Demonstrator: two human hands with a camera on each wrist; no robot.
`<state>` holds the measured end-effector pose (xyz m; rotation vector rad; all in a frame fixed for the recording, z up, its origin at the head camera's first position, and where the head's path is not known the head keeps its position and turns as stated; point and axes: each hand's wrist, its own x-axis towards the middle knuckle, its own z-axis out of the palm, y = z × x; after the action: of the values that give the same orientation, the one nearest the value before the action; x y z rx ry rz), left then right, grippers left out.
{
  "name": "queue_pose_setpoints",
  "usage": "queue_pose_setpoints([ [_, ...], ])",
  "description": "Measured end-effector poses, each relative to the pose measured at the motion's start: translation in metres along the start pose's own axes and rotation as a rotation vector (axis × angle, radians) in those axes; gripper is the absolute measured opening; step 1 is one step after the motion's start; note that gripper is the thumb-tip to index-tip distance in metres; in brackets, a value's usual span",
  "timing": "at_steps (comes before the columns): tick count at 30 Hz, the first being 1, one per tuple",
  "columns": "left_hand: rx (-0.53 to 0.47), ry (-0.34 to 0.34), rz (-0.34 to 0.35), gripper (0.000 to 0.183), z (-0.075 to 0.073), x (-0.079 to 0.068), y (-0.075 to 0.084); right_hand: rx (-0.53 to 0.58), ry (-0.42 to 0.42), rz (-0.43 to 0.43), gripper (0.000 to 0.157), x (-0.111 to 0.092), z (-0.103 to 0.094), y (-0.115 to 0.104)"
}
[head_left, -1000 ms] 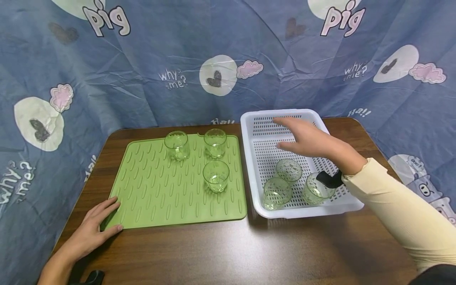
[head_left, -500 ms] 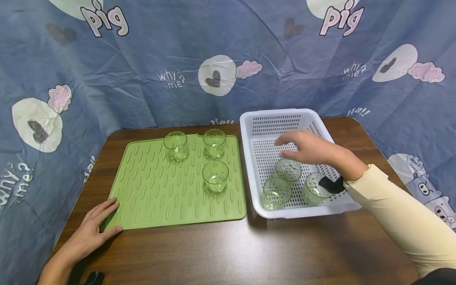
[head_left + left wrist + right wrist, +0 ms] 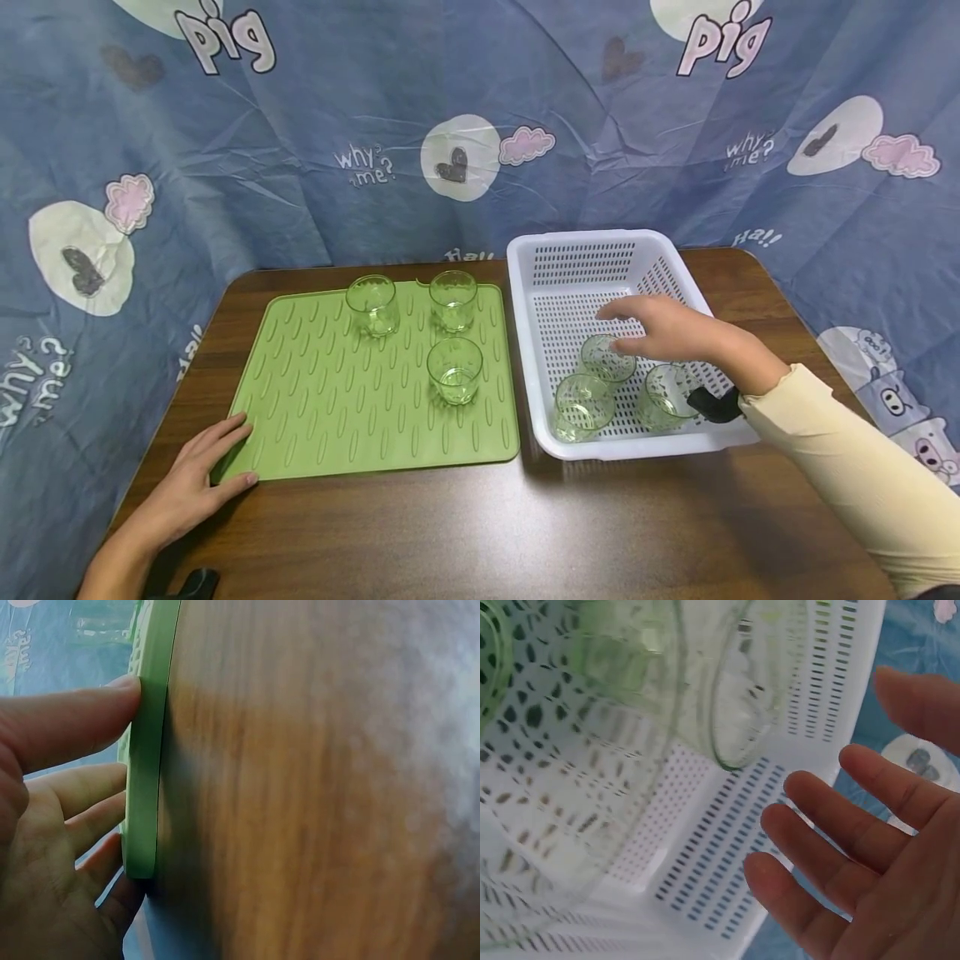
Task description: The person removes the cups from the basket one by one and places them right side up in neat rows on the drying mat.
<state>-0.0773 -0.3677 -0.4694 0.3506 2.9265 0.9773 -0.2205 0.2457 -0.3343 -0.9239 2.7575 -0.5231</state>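
Fingers loosely spread, a person's right hand (image 3: pixel 671 329) is hovering over a white plastic basket (image 3: pixel 585 237) perforated with neat slots. Inside, three pale green, see-through glasses are sitting close together: a left glass (image 3: pixel 585 408), a far glass (image 3: pixel 608 358) and a right glass (image 3: pixel 663 400). The left hand (image 3: pixel 187 483), fingers splayed, is resting at the near left corner of a green mat (image 3: pixel 322 392) patterned with long ovals, thumb touching its edge. Three round-rimmed drinking glasses (image 3: pixel 455 372) are standing upright and apart on the mat. Mat and basket are lying side by side on a glossy, wood-grain table (image 3: pixel 450 533); behind, a creased blue cloth (image 3: pixel 300 167) is hanging, printed with pigs, hearts and lettering. The right thumb is overlapping the far glass in the head view, though the right wrist view, its glasses cropped and blurred, is showing a gap. A black strap (image 3: pixel 712 406) is partly covering the right glass.
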Motion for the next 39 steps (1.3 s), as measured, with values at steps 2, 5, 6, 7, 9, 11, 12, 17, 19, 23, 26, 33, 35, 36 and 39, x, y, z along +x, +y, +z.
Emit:
queue_pose_setpoints([
  [2,0.003,0.006,0.004,0.071,0.0,0.0,0.0,0.017,-0.019,0.013,0.045,-0.001,0.003,0.003],
  [5,0.009,0.014,0.01,0.071,0.0,0.001,0.0,0.093,-0.053,0.034,0.05,-0.002,0.007,0.008],
  [6,0.01,0.016,0.011,0.071,0.0,0.0,0.0,0.135,-0.067,0.044,0.052,-0.002,0.009,0.01],
  [7,0.011,0.019,0.012,0.071,0.0,0.0,0.0,0.183,-0.082,0.048,0.054,-0.002,0.01,0.013],
  [9,0.013,0.022,0.013,0.07,0.0,0.0,0.0,0.287,-0.119,0.058,0.06,-0.003,0.011,0.018],
  [11,0.012,0.024,0.013,0.07,-0.001,0.001,0.0,0.374,-0.156,0.052,0.066,-0.004,0.014,0.024],
  [12,0.013,0.026,0.013,0.07,-0.001,0.001,0.0,0.403,-0.173,0.047,0.069,-0.005,0.015,0.026],
  [17,0.005,0.025,0.01,0.07,0.0,0.001,0.0,0.447,-0.245,-0.002,0.081,-0.005,0.023,0.036],
  [19,0.002,0.021,0.006,0.07,0.0,0.001,0.0,0.452,-0.277,-0.006,0.086,-0.005,0.026,0.039],
  [23,-0.002,0.007,-0.008,0.07,0.0,0.0,0.001,0.482,-0.325,0.007,0.094,-0.003,0.03,0.04],
  [26,-0.001,-0.004,-0.02,0.07,-0.001,-0.001,0.002,0.504,-0.341,0.024,0.096,-0.002,0.032,0.04],
  [33,-0.011,-0.007,-0.02,0.07,-0.001,-0.001,0.001,0.492,-0.339,0.042,0.095,-0.001,0.032,0.038],
  [35,-0.012,-0.002,-0.013,0.07,-0.001,-0.001,0.001,0.494,-0.346,0.047,0.096,-0.001,0.033,0.038],
  [36,-0.012,0.001,-0.011,0.07,0.0,-0.001,0.0,0.496,-0.352,0.049,0.096,-0.001,0.033,0.038],
  [39,-0.015,0.007,-0.005,0.069,0.001,-0.001,-0.001,0.507,-0.364,0.04,0.096,0.0,0.033,0.039],
])
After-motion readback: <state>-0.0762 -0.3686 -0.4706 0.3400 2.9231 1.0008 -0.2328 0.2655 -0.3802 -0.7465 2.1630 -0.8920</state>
